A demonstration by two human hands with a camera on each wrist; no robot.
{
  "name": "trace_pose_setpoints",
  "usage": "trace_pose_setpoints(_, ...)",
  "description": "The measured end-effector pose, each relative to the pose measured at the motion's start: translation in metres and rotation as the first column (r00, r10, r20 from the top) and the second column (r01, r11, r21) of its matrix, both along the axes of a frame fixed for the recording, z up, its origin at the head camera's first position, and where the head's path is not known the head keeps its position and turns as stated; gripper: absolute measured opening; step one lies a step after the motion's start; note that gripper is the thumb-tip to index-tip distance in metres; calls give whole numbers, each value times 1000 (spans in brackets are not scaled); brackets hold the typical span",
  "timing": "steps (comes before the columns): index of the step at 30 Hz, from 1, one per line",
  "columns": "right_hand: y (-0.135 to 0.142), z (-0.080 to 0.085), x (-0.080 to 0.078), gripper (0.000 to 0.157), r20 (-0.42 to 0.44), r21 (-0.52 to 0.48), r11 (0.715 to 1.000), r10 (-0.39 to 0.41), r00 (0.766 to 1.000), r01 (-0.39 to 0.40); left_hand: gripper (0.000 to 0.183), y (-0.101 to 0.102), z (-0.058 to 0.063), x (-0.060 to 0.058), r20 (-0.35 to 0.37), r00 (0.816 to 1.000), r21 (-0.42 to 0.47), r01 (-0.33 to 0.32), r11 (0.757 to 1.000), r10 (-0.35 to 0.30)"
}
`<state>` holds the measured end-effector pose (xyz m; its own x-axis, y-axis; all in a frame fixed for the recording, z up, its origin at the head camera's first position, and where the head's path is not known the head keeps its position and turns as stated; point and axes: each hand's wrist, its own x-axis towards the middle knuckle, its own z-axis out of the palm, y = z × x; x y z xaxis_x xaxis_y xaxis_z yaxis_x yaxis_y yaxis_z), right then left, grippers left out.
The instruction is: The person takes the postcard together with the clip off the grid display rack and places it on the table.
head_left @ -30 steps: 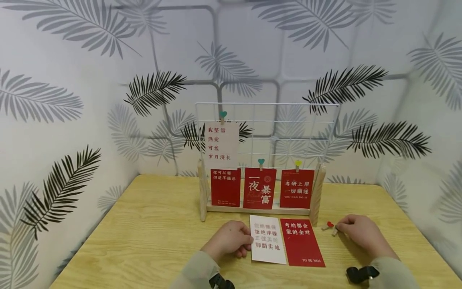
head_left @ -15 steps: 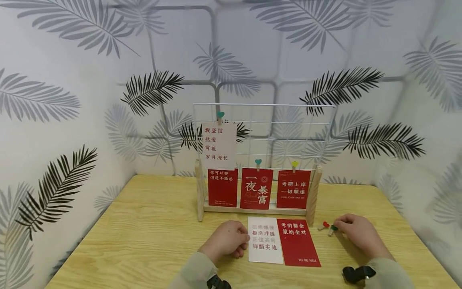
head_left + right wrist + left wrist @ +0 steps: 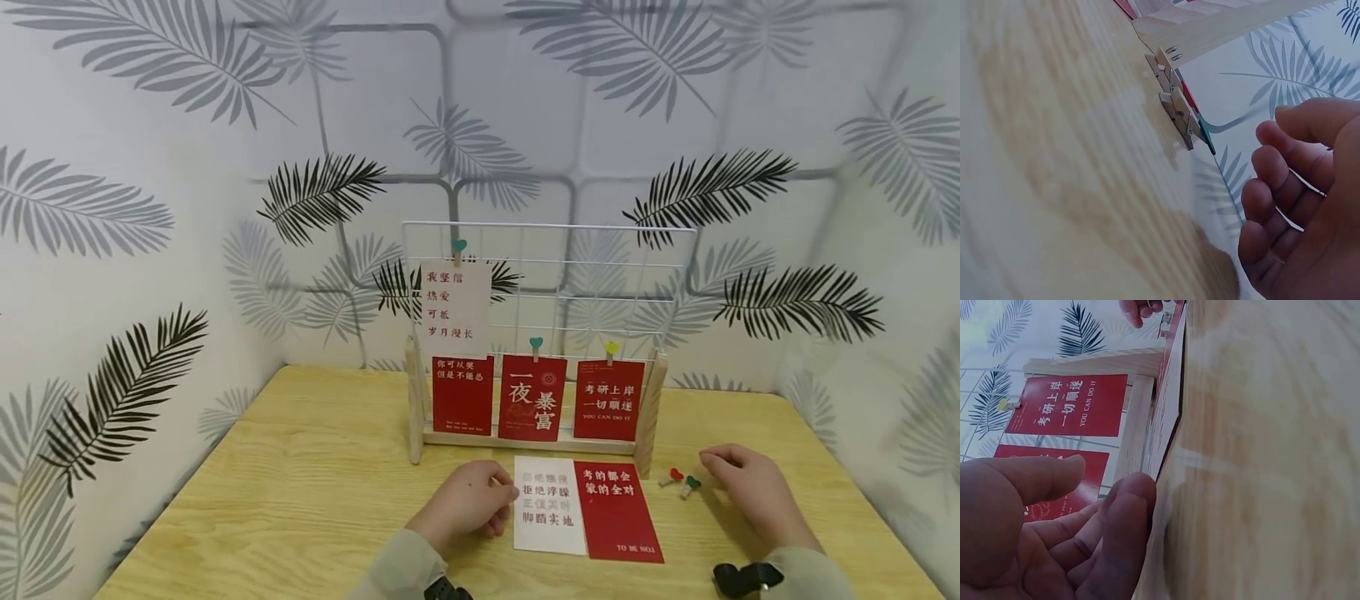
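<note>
My left hand (image 3: 468,500) rests on the table with loosely bent fingers, at the left edge of a white card (image 3: 549,537) with printed writing. In the left wrist view a fingertip (image 3: 1138,487) lies at the card's corner; whether it touches is hard to tell. A red card (image 3: 621,521) lies flat beside the white one. To its right are a wooden clothespin with a red heart (image 3: 676,474) and another with a green heart (image 3: 692,483). My right hand (image 3: 757,492) hovers just right of them, fingers loosely curled and holding nothing.
Behind the cards stands a white wire grid rack (image 3: 600,283) with wooden legs (image 3: 649,417). A white card (image 3: 456,308) and several red cards hang on it; heart clothespins, such as a yellow one (image 3: 611,348), show on some. A patterned wall (image 3: 510,100) is behind the wooden table (image 3: 300,467).
My right hand has let go of the green-heart clothespin, which now lies beside the red-heart one, and has drawn slightly away. The left hand stays by the white card. The view has shifted slightly.
</note>
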<state>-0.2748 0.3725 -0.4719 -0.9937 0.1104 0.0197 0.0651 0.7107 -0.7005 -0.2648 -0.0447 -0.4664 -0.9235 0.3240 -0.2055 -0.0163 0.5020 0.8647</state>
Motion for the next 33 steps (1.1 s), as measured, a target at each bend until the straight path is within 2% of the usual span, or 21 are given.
trace_pose_setpoints(6, -4, 9, 0, 56, -5, -6, 1000, 6, 1000, -6, 13, 2, 5, -2, -33, 999, -23, 0, 1000, -1)
trace_pose_setpoints(10, -6, 18, 1, 59, -10, -18, 1000, 20, 1000, -20, 13, 3, 8, -4, -71, 997, -2, 4, 1000, -4)
trace_pose_setpoints(14, -14, 23, 2, 61, -31, -23, 999, 46, 998, -47, 13, 2, 8, -3, -75, 997, 15, -5, 1000, 6)
trace_pose_setpoints(20, -33, 30, 6, 55, -108, -12, 997, 79, 991, -81, 15, -2, 8, -1, -123, 992, -9, -25, 1000, 24)
trace_pose_setpoints(24, -42, 36, 9, 53, -117, -24, 995, 89, 989, -92, 15, -5, 11, -2, -165, 986, -13, -21, 1000, 19)
trace_pose_setpoints(28, -51, 42, 10, 54, -127, -17, 995, 100, 987, -103, 20, -8, 15, -5, -196, 980, -14, -44, 999, 41)
trace_pose_setpoints(33, -65, 50, 10, 45, -171, 8, 992, 123, 978, -123, 27, -11, 18, -7, -211, 976, -18, -65, 998, 60)
